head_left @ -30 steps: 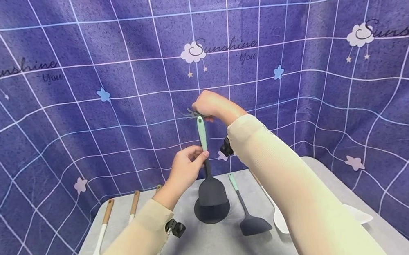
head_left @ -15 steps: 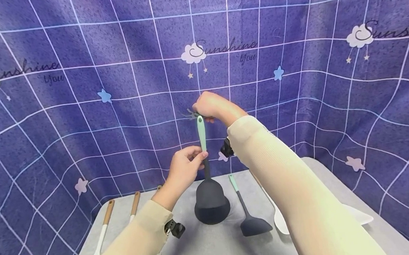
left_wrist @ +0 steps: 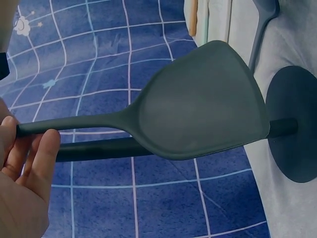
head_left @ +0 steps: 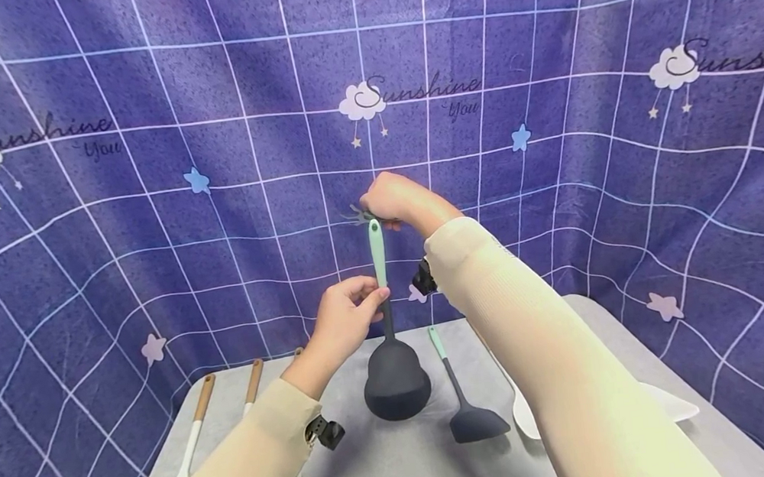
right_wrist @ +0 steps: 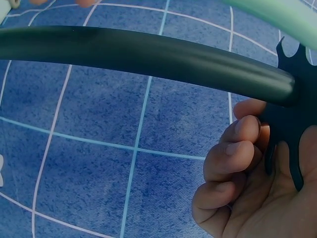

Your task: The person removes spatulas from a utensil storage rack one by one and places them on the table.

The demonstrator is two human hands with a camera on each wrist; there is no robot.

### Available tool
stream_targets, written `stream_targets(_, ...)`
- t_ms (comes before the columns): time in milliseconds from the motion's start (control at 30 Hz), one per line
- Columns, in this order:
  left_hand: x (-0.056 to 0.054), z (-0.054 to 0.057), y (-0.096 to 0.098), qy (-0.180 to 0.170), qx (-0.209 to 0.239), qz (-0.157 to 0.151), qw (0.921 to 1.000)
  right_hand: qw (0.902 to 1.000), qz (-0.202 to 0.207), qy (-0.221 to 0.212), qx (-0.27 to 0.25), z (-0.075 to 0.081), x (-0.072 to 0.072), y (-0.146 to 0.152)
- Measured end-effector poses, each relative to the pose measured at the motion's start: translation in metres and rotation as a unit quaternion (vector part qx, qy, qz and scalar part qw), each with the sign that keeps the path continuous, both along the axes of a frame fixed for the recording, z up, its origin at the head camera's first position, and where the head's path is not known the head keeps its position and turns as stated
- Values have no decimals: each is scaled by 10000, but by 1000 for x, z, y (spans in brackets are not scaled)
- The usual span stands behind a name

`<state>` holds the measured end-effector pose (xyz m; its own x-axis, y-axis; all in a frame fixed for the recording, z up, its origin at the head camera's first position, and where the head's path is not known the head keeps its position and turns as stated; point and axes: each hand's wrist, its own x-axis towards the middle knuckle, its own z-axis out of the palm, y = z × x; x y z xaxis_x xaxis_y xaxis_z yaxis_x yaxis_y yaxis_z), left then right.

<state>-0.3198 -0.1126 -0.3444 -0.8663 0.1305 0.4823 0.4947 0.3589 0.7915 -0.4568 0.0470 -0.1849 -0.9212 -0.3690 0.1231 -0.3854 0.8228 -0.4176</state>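
Note:
A utensil stand rises from the table, with a round dark base (head_left: 398, 410), a dark pole (right_wrist: 148, 57) and a branching hook top (head_left: 357, 214). My right hand (head_left: 393, 195) grips that hook top from above; its curled fingers show beneath the prongs in the right wrist view. In front of the pole, my left hand (head_left: 345, 320) pinches a spatula (head_left: 378, 254) where its mint handle meets the dark shaft. The holed handle end overlaps the hook top in the head view. Its broad dark blade (left_wrist: 198, 104) hangs down over the base.
Another mint-handled spatula (head_left: 476, 423) lies on the grey table (head_left: 391, 476), right of the base. Beside it is a white spoon (head_left: 525, 415). Wooden-handled white utensils (head_left: 204, 398) lie to the left, and another white utensil (head_left: 674, 404) sits far right. A blue curtain (head_left: 240, 129) closes the back.
The spatula blade has swung slightly in front of the base. Both hands keep their hold and their places.

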Motion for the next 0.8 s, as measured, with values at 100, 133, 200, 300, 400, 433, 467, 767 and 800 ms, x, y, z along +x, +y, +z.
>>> stream_targets(100, 4, 1, -1, 38, -7, 10, 10000, 10000, 43, 8, 59, -8, -26, 0)
stream_targets(133, 5, 1, -2, 46, -4, 16, 10000, 10000, 44, 6, 47, -10, -32, 0)
stream_targets(200, 6, 1, -5, 36, -11, 35, 10000, 10000, -31, -58, 32, -9, -33, -1)
stream_targets(300, 8, 2, -12, 7, -20, 90, 10000, 9999, -76, -119, -20, -10, -38, -2)
stream_targets(400, 8, 2, -22, -14, -63, 149, 9999, 9996, -138, -227, -85, -7, -32, -3)
stream_targets(433, 7, 1, -26, -17, -72, 174, 9998, 9996, -94, -206, -139, -7, -31, -1)
stream_targets(467, 7, 1, -30, -24, -74, 199, 9998, 9996, -105, -209, -148, -6, -25, -2)
stream_targets(767, -6, -12, -62, -277, -195, 508, 9981, 9995, -190, -191, -162, -7, -27, 0)
stream_targets(800, -8, -14, -65, -301, -223, 555, 9978, 9994, -180, -243, -163, -9, -33, 0)
